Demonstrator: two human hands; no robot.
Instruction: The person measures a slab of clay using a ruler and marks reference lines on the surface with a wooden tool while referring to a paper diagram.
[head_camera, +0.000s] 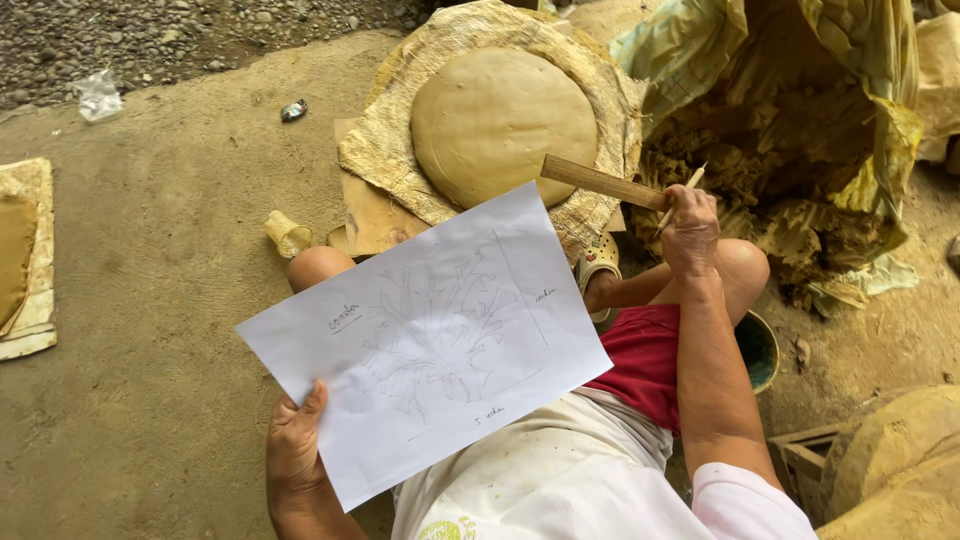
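My left hand (296, 450) grips the lower left edge of a white sheet of paper (430, 340) bearing a pencil drawing of branching lines, held up over my lap. My right hand (690, 228) rests on my right knee and holds a flat wooden stick (600, 182) together with a thin pale stick (680, 196). The wooden stick's end reaches over the edge of a round, smooth disc of tan clay (500, 122). The disc lies on a woven sack mat (385, 150) on the ground in front of me.
A heap of raw clay in yellowish plastic sacking (800, 130) lies at the right. A small bowl (758, 350) sits beside my right leg. Another clay slab on a board (25, 260) is at the far left. Gravel (150, 40) borders the far edge.
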